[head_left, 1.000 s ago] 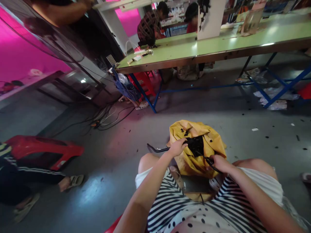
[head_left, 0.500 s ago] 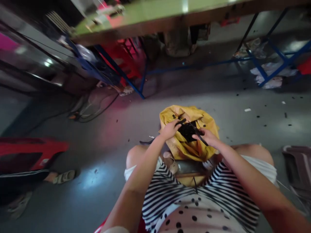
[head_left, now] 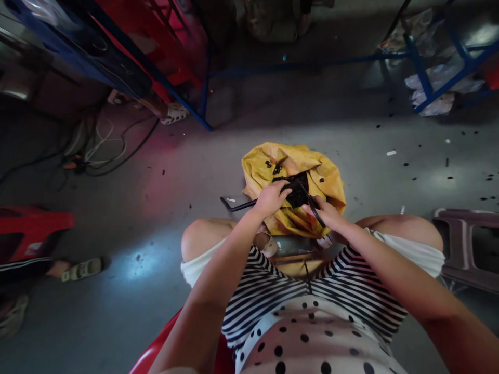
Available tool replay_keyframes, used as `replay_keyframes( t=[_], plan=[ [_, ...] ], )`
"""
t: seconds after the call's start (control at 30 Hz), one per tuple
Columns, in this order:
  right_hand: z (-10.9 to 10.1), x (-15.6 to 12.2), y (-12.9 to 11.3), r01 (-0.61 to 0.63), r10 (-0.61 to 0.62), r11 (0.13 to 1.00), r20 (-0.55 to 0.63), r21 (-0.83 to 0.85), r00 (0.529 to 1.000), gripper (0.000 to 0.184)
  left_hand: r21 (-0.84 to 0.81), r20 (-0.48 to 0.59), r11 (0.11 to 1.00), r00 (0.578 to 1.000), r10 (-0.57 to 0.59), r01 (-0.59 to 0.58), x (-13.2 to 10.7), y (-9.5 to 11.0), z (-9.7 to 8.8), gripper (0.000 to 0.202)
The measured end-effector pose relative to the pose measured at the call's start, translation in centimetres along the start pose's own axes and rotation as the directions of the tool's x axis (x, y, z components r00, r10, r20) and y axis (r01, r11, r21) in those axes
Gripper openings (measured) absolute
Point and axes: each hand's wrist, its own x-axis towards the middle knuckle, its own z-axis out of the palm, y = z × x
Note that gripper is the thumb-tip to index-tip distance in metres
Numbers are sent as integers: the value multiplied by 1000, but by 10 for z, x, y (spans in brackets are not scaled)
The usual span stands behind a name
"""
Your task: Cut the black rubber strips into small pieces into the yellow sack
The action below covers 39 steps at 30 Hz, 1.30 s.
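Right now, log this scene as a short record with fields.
Left hand: closed on a long thin black strip jutting left.
Right hand: pinching another thin black strip.
Between hands: crumpled yellow plastic bag on the grey floor, holding small black pieces.
Nearby: red plastic stool at left; blue table legs behind.

Both bare forearms reach forward and down between the knees, left hand [head_left: 270, 198] fisted with fingers curled under, right hand [head_left: 326, 214] close beside it, fingers pinched together, wrists near level, elbows bent.
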Motion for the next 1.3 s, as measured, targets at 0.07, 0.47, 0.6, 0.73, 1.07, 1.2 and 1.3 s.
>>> replay_keyframes(
  t=[0.07, 0.47, 0.6, 0.73, 1.07, 1.2, 1.3],
  plan=[
    [3, 2, 0, -6, 6, 1000, 8, 6, 1000, 46, 19, 13, 1000, 1000, 1, -2, -1, 1, 1, 28],
    [8, 2, -9, -2, 2, 1000, 23, -17, 1000, 49, -20, 28, 999, 999, -37, 38, 0, 0, 3, 27],
    [8, 0, -13, -34, 35, 999, 48, -24, 998, 54, -15, 21, 999, 999, -32, 32, 0, -2, 4, 26],
    [9, 0, -14, -41, 42, 999, 57, -30, 997, 57, 29, 38, 999, 999, -25, 24, 0, -2, 5, 27],
    [43, 21, 26, -122, 120, 992, 68, 35, 990, 65, 134, 304, 984, 941, -152, 116, 3, -31, 29, 39],
    [46, 28, 38, -150, 144, 987, 87, 60, 986, 66, 165, 341, 964, 904, -256, 210, -2, -51, 34, 38],
    [50, 31, 41, -173, 149, 976, 171, 132, 974, 64, 201, 345, 951, 892, -292, 234, -7, -59, 36, 25]
  ],
)
